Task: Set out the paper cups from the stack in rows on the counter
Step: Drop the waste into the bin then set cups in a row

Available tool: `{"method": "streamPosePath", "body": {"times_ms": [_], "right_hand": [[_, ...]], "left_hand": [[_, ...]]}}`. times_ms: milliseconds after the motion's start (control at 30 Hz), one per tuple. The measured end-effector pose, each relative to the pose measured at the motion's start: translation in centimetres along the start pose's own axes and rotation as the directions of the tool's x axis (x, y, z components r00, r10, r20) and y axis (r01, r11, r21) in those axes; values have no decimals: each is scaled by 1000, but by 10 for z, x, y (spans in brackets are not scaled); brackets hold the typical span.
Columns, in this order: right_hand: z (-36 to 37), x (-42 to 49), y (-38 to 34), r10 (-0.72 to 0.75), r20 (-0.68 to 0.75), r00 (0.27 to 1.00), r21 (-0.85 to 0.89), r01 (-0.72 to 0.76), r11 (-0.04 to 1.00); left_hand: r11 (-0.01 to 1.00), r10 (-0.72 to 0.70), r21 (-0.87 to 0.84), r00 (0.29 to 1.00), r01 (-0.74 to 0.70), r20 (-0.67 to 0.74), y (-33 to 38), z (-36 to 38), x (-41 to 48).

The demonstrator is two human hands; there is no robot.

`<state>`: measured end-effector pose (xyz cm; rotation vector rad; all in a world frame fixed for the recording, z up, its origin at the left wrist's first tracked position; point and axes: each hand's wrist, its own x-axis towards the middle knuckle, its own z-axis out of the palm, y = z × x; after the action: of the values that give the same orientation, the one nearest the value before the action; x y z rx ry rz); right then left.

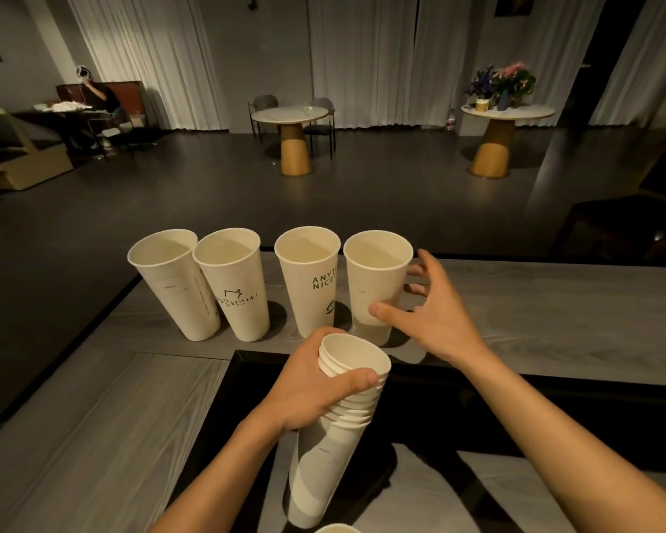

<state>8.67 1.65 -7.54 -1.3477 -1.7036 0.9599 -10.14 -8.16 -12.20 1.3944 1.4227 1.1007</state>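
Several white paper cups stand upright in a row along the far edge of the grey counter (554, 302): a plain one (177, 286), one with black writing (239, 290), one with green lettering (308, 290) and a plain one (373, 278) at the right end. My right hand (435, 317) curls loosely around that last cup, thumb against its front, fingers spread behind it. My left hand (316, 390) grips the stack of nested cups (323, 475) near its top, tilted, in front of the row.
A black recessed area (496, 413) lies below the stack, between counter sections. Another cup rim (337, 528) shows at the bottom edge. Counter runs on to the right of the row. Beyond it are round tables (289, 117), flowers (504, 84) and a seated person (97, 98).
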Motion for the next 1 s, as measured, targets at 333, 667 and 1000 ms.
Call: {"method": "streamPosePath", "body": {"times_ms": [333, 667, 1000], "right_hand": [[-66, -71, 1, -148, 672, 726, -94, 283, 955], [-99, -63, 22, -167, 381, 910, -125, 229, 965], [-102, -56, 34, -141, 4, 990, 175, 138, 975]], "left_hand": [[998, 67, 5, 995, -67, 73, 29, 30, 0], [990, 82, 94, 978, -102, 192, 45, 65, 13], [998, 67, 5, 990, -68, 122, 46, 73, 17]]}}
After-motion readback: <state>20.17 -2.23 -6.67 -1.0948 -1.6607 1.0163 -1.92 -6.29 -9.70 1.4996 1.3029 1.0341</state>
